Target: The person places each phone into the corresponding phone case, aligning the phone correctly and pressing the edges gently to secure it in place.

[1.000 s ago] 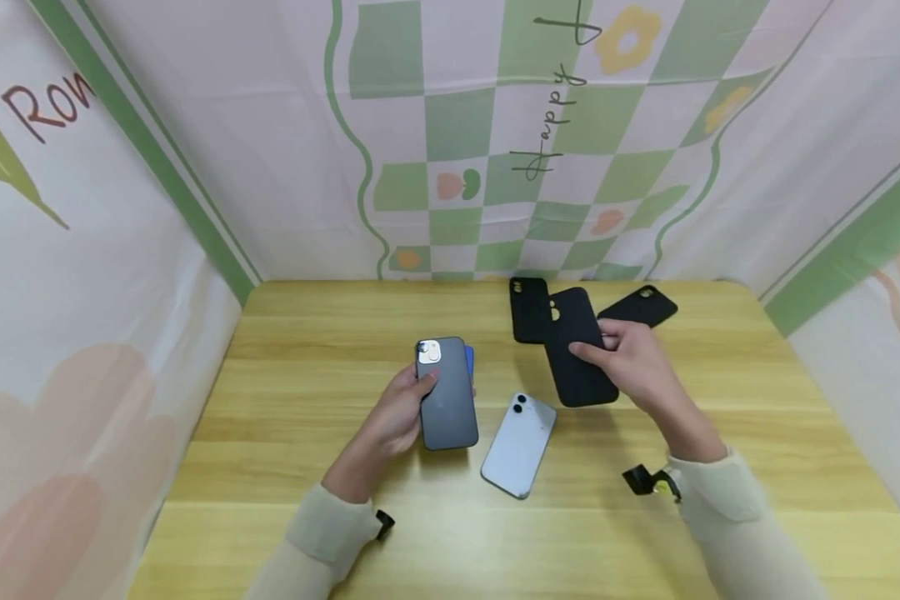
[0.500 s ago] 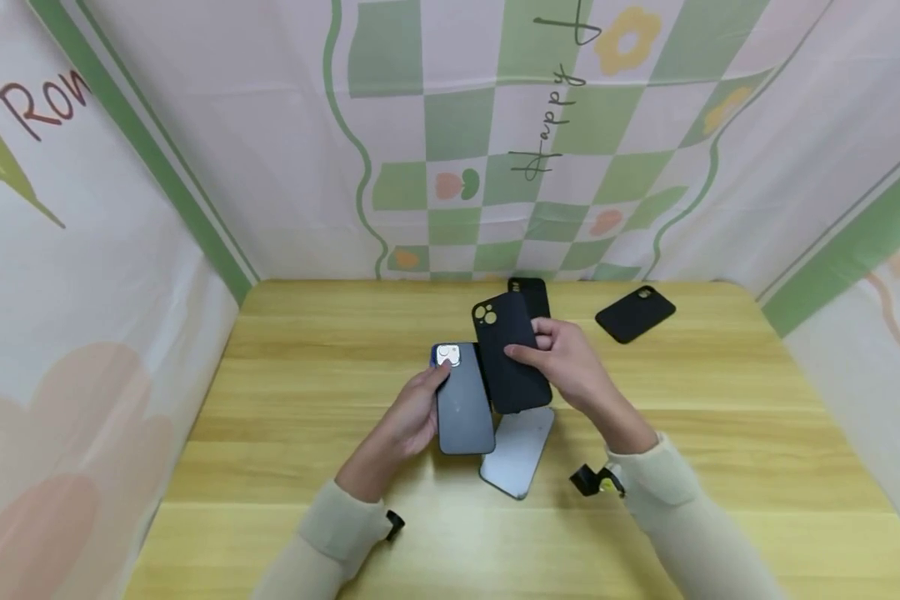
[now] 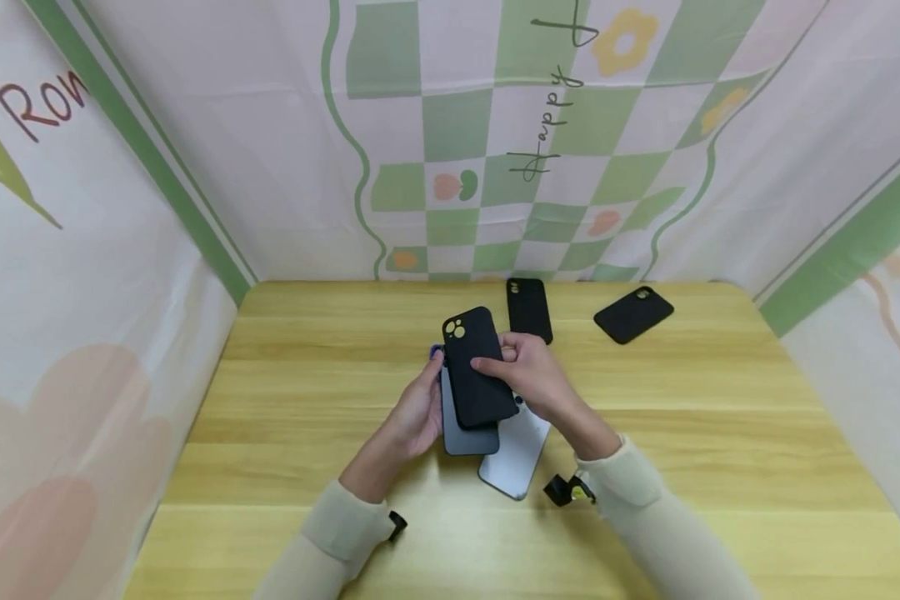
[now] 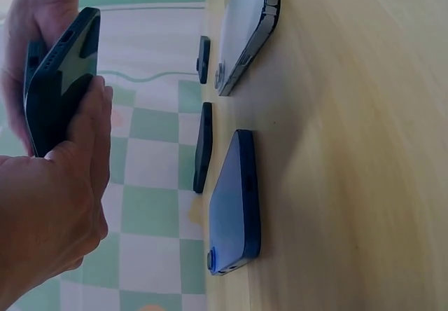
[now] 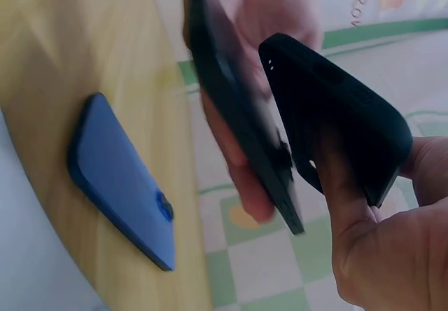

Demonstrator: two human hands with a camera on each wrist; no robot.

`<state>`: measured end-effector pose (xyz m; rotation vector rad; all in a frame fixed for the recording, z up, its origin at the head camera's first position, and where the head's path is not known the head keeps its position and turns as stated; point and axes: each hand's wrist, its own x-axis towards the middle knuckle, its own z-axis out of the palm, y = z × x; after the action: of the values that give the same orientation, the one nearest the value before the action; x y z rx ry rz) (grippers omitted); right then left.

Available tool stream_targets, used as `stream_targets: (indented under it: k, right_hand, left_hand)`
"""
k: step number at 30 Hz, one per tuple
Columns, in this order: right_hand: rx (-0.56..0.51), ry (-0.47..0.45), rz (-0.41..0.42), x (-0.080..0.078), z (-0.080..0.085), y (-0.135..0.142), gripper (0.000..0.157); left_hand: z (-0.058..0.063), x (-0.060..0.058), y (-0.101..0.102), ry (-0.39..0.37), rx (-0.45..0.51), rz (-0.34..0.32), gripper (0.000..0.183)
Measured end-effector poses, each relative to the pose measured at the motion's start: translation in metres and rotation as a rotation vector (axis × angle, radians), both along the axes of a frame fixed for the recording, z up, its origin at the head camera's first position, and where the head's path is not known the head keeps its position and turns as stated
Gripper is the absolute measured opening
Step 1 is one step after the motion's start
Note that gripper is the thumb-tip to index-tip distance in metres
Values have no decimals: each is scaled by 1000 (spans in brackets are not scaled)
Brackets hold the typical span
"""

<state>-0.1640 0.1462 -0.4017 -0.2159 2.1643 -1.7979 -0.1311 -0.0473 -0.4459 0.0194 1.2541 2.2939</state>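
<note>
My left hand (image 3: 418,418) grips a dark grey phone (image 3: 471,441), thumb along its left edge. Between the thumb and fingers of my right hand (image 3: 537,380) is a black phone case (image 3: 482,373) with round camera holes. The case overlaps most of the phone in the head view, hiding its camera. From the right wrist, a gap shows between the case (image 5: 350,108) and the phone (image 5: 234,104); the right fingers reach inside the case. A blue phone (image 4: 236,206) lies on the table beneath, mostly hidden from the head view.
A white phone (image 3: 516,457) lies on the wooden table (image 3: 307,375), partly under the right hand. Two more black phone cases lie farther back: one upright case (image 3: 530,312) and one slanted case (image 3: 634,316) to its right. Patterned cloth (image 3: 457,125) hangs behind the table.
My right hand has carried the black case leftward, from beside the rear cases to over the grey phone. My left hand has shifted slightly right with the phone.
</note>
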Motion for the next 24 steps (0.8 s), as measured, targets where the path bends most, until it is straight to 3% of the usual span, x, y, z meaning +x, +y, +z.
stream_targets:
  k: [18,21,24]
  right_hand:
    - [8,-52,-8,7,-9,-17,32]
    - [61,-52,19,8,-7,-15,36]
    - [182,-5,44,6,0,-8,42]
  left_hand:
    - [-3,-2,6,-42,6,31,57]
    - [-5,-3,5,-43,1,33,58]
    - [-5,-3,5,-36,0,33,58]
